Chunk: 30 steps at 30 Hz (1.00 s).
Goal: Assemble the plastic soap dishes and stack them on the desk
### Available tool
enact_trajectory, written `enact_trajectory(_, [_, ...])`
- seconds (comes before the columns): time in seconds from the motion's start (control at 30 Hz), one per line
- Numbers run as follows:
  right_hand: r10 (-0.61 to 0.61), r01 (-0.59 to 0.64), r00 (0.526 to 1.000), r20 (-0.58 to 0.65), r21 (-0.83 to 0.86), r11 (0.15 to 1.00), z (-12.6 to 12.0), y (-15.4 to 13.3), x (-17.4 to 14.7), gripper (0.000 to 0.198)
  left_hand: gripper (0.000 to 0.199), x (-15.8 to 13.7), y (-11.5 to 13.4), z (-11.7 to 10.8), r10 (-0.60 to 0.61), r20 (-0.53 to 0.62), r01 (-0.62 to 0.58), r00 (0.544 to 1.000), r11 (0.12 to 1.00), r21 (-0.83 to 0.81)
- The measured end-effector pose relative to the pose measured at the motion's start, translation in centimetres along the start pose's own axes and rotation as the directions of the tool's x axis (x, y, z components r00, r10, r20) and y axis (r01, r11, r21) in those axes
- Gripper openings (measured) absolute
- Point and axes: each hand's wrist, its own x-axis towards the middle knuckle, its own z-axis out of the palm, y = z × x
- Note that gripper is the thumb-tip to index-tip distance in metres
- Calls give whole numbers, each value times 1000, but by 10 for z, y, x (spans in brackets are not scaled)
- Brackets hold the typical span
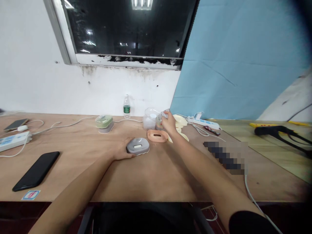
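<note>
My left hand [121, 150] grips the left side of a grey oval soap box [138, 145] standing on the table, thumb along its front. Farther off, my right hand [168, 122] is closed on a small translucent grey piece [163, 113] whose kind I cannot make out. It is beside a clear plastic container [149, 119]. Below that hand lies an orange oval tray [157, 136] with a slot in its middle. Cream-coloured oval parts [180, 121] lie just right of the hand, partly hidden by it.
A green-lidded soap box [104, 123] and a water bottle [126, 106] stand toward the wall. A black phone [36, 171] lies at left. Power strips [14, 140] with white cables lie on both sides. A black-handled object [280, 131] is at far right.
</note>
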Motion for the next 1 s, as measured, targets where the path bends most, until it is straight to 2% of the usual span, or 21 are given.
enact_trajectory(0.17, [91,-88,993,-77,37,995,14,-10,22,41,90,1,-12,6,40,46,-40,998,999,-2])
enact_trajectory(0.33, [141,-141,988,-62,16,990,34,-10,37,34,88,1,-13,6,38,53,-39,998,999,3])
enact_trajectory(0.43, [105,-106,994,-4,-49,993,44,-9,41,21,87,1,-13,5,50,55,-50,997,999,-1])
enact_trajectory(0.6, [91,-75,976,197,-84,994,53,-9,40,34,88,0,-16,7,49,49,-50,998,999,19])
enact_trajectory(0.73, [44,-10,950,310,-112,994,52,-11,36,30,90,2,-18,7,43,51,-45,998,999,28])
enact_trajectory(0.83, [-6,31,923,386,-58,998,49,-13,33,28,90,2,-18,7,52,39,-53,998,998,23])
enact_trajectory(0.9, [-38,39,920,390,7,999,47,-14,28,26,88,2,-17,6,47,32,-48,998,998,31])
enact_trajectory(1.0, [-127,95,952,278,125,988,45,-12,12,29,87,1,-14,4,34,23,-35,999,998,48])
